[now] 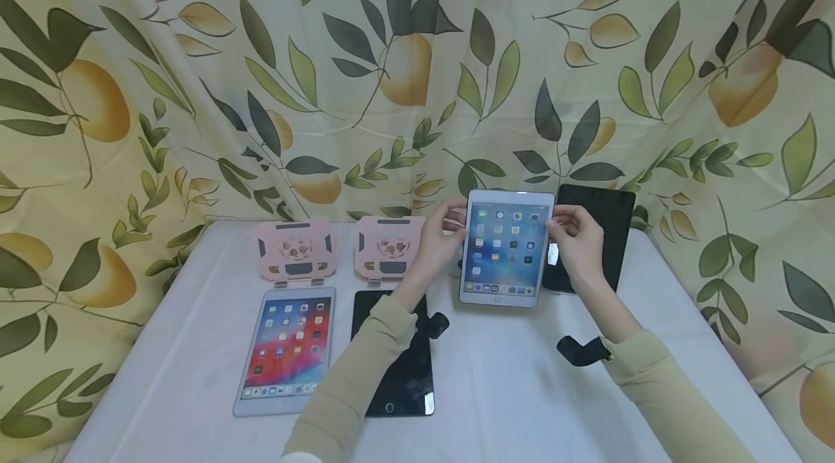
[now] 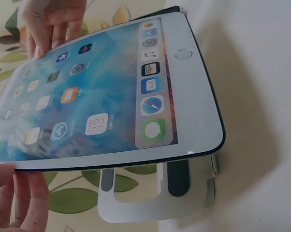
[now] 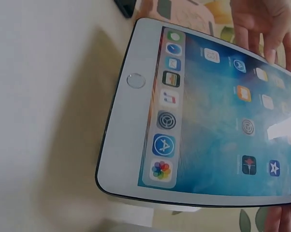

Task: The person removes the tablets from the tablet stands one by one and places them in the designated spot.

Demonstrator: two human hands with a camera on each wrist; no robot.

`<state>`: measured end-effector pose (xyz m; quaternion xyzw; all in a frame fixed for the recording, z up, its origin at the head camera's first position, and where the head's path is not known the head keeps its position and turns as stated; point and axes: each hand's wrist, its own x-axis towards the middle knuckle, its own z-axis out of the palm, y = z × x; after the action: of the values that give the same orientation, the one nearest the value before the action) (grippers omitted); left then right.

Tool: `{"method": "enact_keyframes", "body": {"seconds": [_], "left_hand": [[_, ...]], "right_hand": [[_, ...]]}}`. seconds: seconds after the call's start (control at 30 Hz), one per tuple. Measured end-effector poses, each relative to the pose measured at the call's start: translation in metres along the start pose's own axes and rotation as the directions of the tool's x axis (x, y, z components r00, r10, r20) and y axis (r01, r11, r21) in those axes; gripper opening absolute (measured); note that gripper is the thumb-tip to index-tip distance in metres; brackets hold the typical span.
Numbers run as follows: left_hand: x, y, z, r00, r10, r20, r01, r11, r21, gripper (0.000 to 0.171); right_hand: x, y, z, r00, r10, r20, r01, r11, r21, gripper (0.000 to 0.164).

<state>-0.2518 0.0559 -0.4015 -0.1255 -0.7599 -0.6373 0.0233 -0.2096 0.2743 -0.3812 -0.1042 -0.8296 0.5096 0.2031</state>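
Tablet (image 1: pixel 505 249) is held between left hand (image 1: pixel 442 232) and right hand (image 1: pixel 579 240), opposite long edges being gripped by both.

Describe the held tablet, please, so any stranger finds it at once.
On the white table, near the patterned curtain, the left grip and right grip hold a white-framed tablet. Its lit blue screen sets it apart: the other white tablet shows mostly red.
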Motion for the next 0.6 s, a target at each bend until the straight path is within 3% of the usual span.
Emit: {"method": "enact_keyframes", "body": {"seconds": [0.33, 0.6], "left_hand": [[-0.034, -0.004, -0.003, 0.995, -0.097, 0.023, 0.098, 0.994, -0.056, 0.046], [-0.061, -0.010, -0.003, 0.975, -0.204, 0.088, 0.214, 0.967, -0.136, 0.046]], "right_hand": [[-0.027, 0.005, -0.012, 0.992, 0.051, 0.112, -0.047, 0.998, -0.035, 0.032], [-0.049, 0.017, -0.018, 0.979, 0.111, 0.170, -0.100, 0.993, -0.069, 0.034]]}}
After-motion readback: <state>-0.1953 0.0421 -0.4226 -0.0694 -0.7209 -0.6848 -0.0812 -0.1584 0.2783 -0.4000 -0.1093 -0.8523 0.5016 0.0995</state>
